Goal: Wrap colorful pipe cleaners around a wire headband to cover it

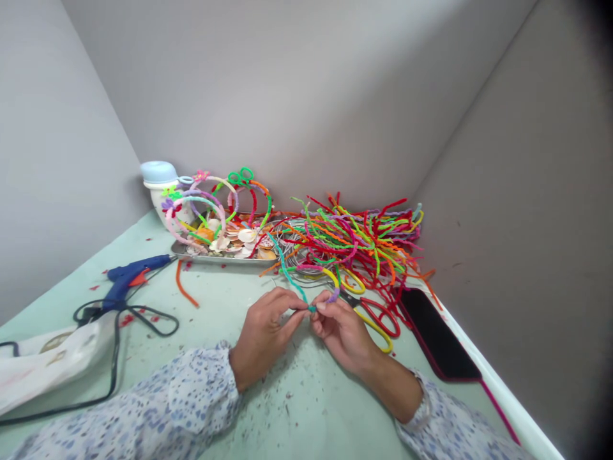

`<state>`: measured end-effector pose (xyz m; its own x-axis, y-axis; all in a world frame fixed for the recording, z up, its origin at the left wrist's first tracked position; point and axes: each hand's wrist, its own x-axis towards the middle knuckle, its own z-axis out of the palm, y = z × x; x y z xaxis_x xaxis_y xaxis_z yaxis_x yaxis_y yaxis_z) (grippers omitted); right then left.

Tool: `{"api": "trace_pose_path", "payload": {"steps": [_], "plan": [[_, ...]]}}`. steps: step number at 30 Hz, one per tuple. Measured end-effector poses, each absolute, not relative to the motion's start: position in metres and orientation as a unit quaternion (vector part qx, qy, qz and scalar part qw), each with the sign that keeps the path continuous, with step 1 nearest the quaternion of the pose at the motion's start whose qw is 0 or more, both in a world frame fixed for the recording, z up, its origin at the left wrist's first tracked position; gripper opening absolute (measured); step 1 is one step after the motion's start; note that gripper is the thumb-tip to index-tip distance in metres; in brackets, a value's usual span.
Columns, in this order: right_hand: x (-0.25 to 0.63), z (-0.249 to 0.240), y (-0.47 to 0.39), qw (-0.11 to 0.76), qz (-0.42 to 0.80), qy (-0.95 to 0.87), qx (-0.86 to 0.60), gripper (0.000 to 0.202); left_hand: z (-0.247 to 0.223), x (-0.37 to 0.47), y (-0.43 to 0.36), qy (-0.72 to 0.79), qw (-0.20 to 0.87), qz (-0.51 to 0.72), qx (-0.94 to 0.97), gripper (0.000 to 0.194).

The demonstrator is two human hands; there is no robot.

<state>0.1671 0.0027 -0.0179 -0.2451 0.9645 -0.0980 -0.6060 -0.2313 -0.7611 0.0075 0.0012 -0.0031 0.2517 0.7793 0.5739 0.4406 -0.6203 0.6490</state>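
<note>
My left hand (268, 332) pinches a teal pipe cleaner (288, 273) between thumb and fingertips; its loose length rises up and to the left. Close beside it, my right hand (342, 332) is closed on a curved band (332, 281) wrapped in pink, yellow and purple fuzzy stems. Some teal shows wound on this band between the fingertips of both hands. Part of the band is hidden by the right fingers. Just beyond the right hand lie scissors with red handles (383, 317) and a pair with yellow handles (378, 332).
A heap of colourful pipe cleaners (364, 239) lies at the back right. A metal tray (230, 259) holds shells and wrapped headbands (223, 223) beside a white bottle (163, 191). At left are a blue glue gun (125, 279), its cord and a plastic bag (71, 364); at right, a phone (440, 335).
</note>
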Motion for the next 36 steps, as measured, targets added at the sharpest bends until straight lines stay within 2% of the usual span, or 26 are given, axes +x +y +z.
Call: {"api": "trace_pose_path", "payload": {"steps": [11,22,31,36], "plan": [[0.169,-0.022,0.004,0.544,0.727,-0.299,-0.293,0.007,-0.005,0.006,0.002,0.387,0.194,0.455,0.778,0.005],[0.168,-0.02,0.002,0.532,0.722,-0.319,-0.307,0.01,0.006,0.008,0.0,0.415,0.222,0.388,0.793,0.007],[0.168,-0.018,0.003,0.534,0.721,-0.314,-0.311,0.01,-0.004,0.008,0.0,0.401,0.197,0.443,0.777,0.005],[0.168,-0.019,0.002,0.534,0.721,-0.313,-0.31,0.01,-0.002,0.007,-0.001,0.415,0.193,0.415,0.786,0.007]]}}
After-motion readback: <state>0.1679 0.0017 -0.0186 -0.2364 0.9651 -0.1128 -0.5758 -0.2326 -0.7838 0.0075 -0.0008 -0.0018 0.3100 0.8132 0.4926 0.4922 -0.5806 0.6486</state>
